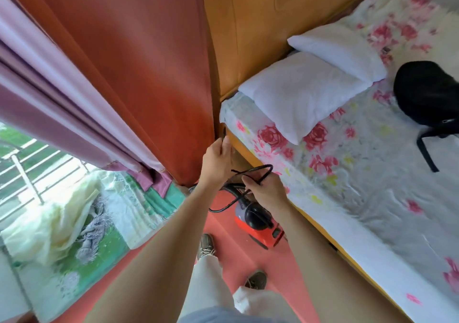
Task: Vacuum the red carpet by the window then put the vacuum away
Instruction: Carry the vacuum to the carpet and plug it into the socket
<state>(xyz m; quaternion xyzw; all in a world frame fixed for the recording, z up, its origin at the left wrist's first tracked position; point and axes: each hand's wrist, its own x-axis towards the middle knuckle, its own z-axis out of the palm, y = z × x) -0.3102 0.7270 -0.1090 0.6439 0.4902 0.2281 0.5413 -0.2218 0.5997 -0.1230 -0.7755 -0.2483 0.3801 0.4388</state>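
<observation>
A small red and black vacuum (258, 225) sits on the red carpet (238, 258) beside the bed. Its black power cord (258, 172) loops up from it. My right hand (267, 189) is shut on a loop of that cord above the vacuum. My left hand (218, 161) reaches to the corner where the red wall meets the bed frame, its fingers closed on the cord's plug end (224, 136). Whether a socket is there is hidden by my hand.
The bed (372, 173) with a floral sheet, two white pillows (305, 94) and a black bag (429, 94) fills the right. Purple curtains (62, 99) and the window are at left, above a floral-covered surface (87, 223). My feet stand on the carpet strip between.
</observation>
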